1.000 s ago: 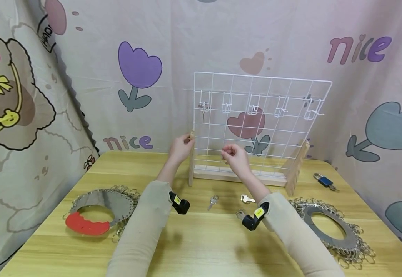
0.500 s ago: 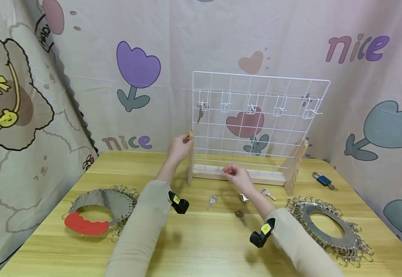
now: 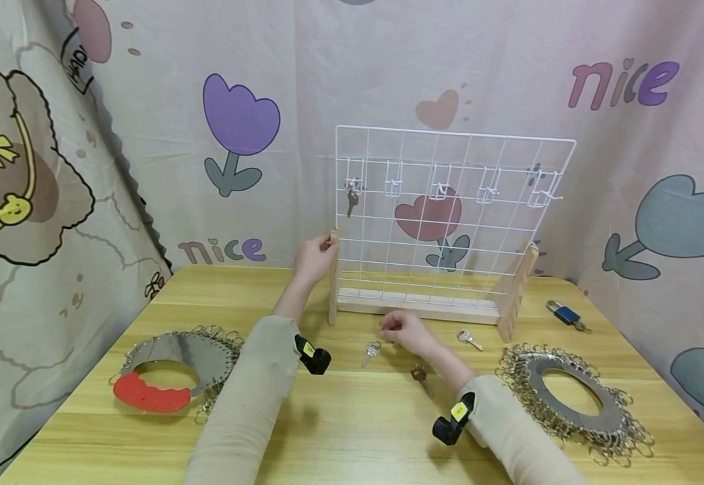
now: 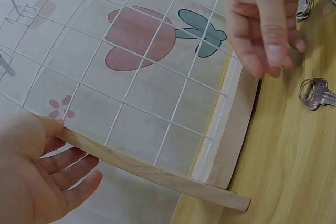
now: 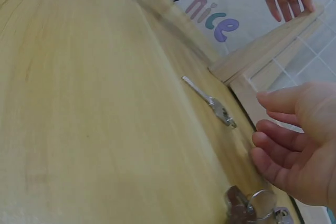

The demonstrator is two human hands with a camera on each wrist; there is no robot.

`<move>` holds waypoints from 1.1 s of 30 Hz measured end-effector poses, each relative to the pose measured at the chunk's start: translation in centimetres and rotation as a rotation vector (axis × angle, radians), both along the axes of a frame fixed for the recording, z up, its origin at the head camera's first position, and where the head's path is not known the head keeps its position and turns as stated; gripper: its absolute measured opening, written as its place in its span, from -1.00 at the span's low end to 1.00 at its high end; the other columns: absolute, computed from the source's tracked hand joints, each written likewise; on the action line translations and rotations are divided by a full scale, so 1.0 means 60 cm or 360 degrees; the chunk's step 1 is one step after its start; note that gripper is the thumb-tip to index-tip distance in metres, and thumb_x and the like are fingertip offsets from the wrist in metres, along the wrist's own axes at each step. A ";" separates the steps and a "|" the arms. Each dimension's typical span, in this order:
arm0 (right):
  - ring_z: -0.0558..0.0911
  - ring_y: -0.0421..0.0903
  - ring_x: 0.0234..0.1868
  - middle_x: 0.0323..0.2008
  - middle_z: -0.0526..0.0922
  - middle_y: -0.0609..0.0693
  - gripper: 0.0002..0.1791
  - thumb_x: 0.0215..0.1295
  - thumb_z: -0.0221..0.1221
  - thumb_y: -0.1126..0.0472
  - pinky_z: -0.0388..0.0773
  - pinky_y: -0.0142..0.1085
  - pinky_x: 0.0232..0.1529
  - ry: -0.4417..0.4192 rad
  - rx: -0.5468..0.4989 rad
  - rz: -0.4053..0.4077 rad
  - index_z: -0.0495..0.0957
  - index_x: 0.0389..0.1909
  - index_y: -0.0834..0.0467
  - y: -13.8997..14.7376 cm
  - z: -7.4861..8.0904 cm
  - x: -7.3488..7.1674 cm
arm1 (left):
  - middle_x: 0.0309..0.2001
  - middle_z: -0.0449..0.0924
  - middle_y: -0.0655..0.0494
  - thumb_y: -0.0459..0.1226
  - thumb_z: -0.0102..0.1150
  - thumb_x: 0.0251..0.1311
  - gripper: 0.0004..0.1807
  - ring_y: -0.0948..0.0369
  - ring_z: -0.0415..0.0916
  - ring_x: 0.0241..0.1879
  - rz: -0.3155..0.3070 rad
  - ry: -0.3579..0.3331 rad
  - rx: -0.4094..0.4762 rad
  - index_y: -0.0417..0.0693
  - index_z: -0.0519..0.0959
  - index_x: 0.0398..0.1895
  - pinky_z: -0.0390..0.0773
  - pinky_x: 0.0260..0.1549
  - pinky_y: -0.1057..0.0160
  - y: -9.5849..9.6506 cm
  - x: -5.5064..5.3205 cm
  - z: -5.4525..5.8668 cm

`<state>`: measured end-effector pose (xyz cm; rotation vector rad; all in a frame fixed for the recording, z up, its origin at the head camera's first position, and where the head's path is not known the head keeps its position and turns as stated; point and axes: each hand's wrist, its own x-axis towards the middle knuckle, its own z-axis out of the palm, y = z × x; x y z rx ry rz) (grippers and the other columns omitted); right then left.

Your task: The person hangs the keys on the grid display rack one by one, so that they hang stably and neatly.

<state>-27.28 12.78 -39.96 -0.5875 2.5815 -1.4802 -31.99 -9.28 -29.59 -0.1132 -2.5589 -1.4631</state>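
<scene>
My left hand grips the top of the left wooden post of a white wire grid rack. In the left wrist view its thumb side lies on the post, and the other fingers stretch out behind. My right hand is low over the table before the rack's base, fingers loosely bent, holding nothing. Just left of its fingertips lies a silver key. A brownish key is below the right wrist, and another silver key sits to its right. One key hangs from the leftmost hook.
Several white hooks line the grid. On the left is a flat metal hoop with a red grip and many small rings. A similar ringed metal hoop lies at right, with a blue padlock behind it.
My right hand has come down from in front of the grid to the table, near the silver key. The hanging key has turned on its hook. My left hand keeps its place on the post.
</scene>
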 end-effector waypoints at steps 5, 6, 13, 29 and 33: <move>0.47 -0.17 -0.37 -0.39 0.57 -0.02 -0.82 0.12 0.25 0.33 0.44 -0.36 -0.36 0.0055 0.0140 -0.0009 0.56 -0.26 0.32 -0.004 -0.013 -0.002 | 0.16 0.42 -0.15 -0.16 -0.06 0.34 -0.51 -0.01 0.35 0.16 0.0002 -0.0001 0.0015 -0.18 0.32 0.29 0.38 0.09 0.07 -0.001 -0.002 -0.002; 0.47 -0.17 -0.37 -0.40 0.56 -0.03 -0.83 0.12 0.26 0.32 0.43 -0.36 -0.36 0.0074 0.0169 -0.0007 0.57 -0.27 0.30 -0.005 -0.016 -0.002 | 0.16 0.43 -0.14 -0.16 -0.06 0.34 -0.51 0.00 0.36 0.15 0.0006 0.0004 0.0016 -0.18 0.32 0.28 0.38 0.09 0.08 -0.001 -0.002 -0.002; 0.42 -0.20 -0.45 -0.47 0.53 -0.08 -0.85 0.05 0.32 0.28 0.38 -0.39 -0.46 0.0160 0.0268 -0.0010 0.59 -0.37 0.23 -0.014 -0.028 -0.002 | 0.14 0.45 -0.14 -0.17 -0.04 0.33 -0.52 0.01 0.38 0.13 0.0017 0.0043 0.0005 -0.18 0.36 0.25 0.39 0.09 0.10 0.001 -0.004 -0.004; 0.38 -0.22 -0.49 -0.52 0.49 -0.13 -0.85 0.04 0.35 0.22 0.34 -0.38 -0.46 0.0250 0.0497 0.0012 0.55 -0.49 0.15 -0.022 -0.023 -0.002 | 0.16 0.43 -0.13 -0.16 -0.05 0.34 -0.52 0.00 0.37 0.15 0.0006 0.0026 0.0021 -0.18 0.34 0.27 0.37 0.10 0.08 0.000 -0.006 -0.005; 0.36 -0.21 -0.52 -0.55 0.48 -0.13 -0.85 0.06 0.33 0.23 0.29 -0.38 -0.49 0.0212 0.0527 0.0023 0.53 -0.52 0.15 -0.023 -0.019 -0.002 | 0.16 0.43 -0.13 -0.16 -0.04 0.34 -0.52 0.01 0.37 0.14 0.0008 0.0025 0.0023 -0.18 0.34 0.26 0.38 0.10 0.09 0.001 -0.006 -0.006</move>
